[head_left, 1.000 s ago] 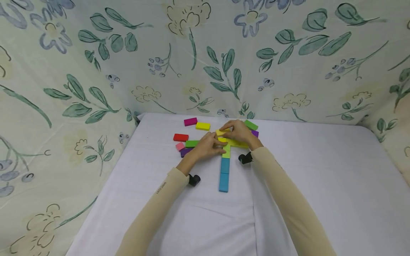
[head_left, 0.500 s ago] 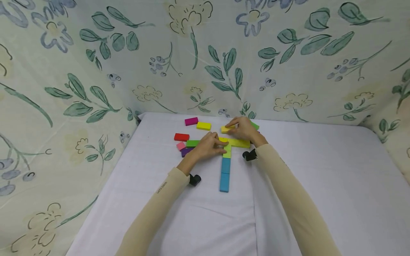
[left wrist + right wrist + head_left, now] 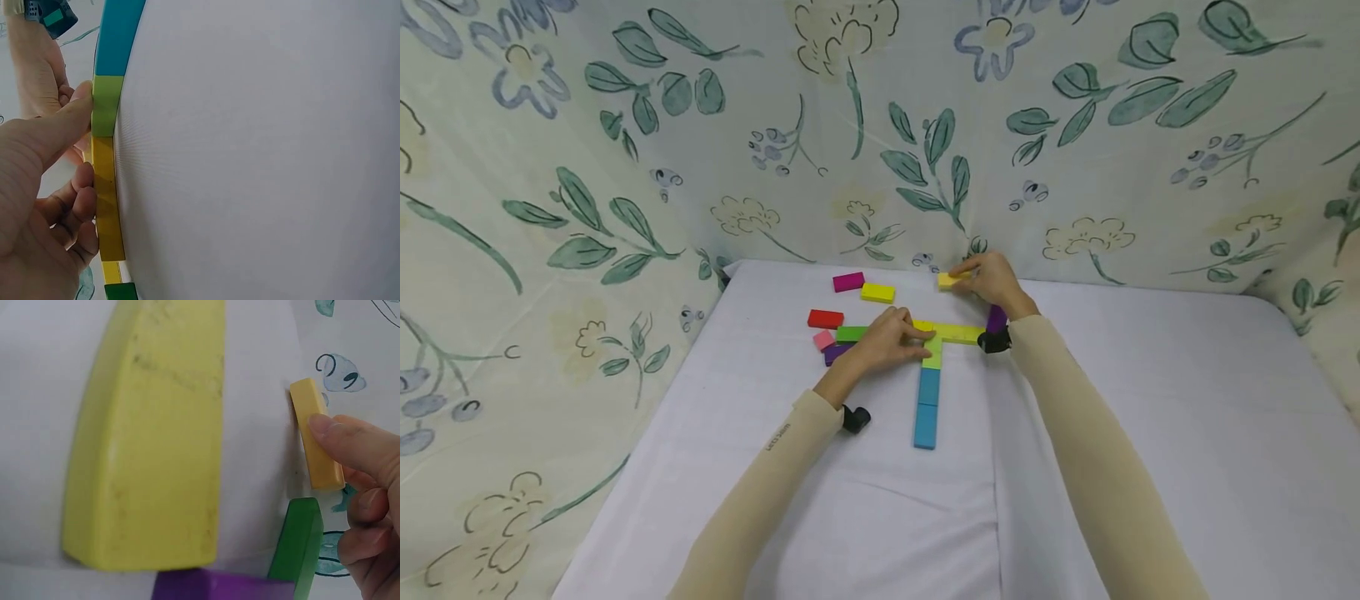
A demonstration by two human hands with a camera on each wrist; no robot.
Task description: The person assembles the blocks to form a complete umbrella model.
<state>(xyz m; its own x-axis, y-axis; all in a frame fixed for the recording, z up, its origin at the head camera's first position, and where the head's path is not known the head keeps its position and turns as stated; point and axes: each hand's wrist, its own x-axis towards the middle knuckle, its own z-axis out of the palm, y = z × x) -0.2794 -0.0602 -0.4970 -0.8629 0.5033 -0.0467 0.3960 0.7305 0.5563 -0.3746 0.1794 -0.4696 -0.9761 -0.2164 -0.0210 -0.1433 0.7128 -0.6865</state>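
My right hand (image 3: 996, 279) pinches a light yellow wooden block (image 3: 312, 437) between thumb and fingers near the table's far edge. A green block (image 3: 297, 544) stands close by in the right wrist view. My left hand (image 3: 880, 343) rests against the laid row: its thumb is on a lime block (image 3: 106, 106), and its other fingertips touch a yellow block (image 3: 109, 200). Two blue blocks (image 3: 927, 408) continue the line from the lime one toward me. At the far end of that line, a yellow bar (image 3: 962, 333) extends to the right.
Left of my hands lie magenta (image 3: 848, 282), yellow (image 3: 877, 292), red (image 3: 825, 319), green (image 3: 852, 333), pink (image 3: 823, 340) and dark purple (image 3: 835, 355) blocks. A purple block (image 3: 997, 318) sits beyond the bar's right end. Floral cloth (image 3: 820, 217) hangs behind the white table (image 3: 760, 467).
My right hand has moved away from the row, toward the far edge and to the right, with the light yellow block in its pinch. The left hand has stayed in place.
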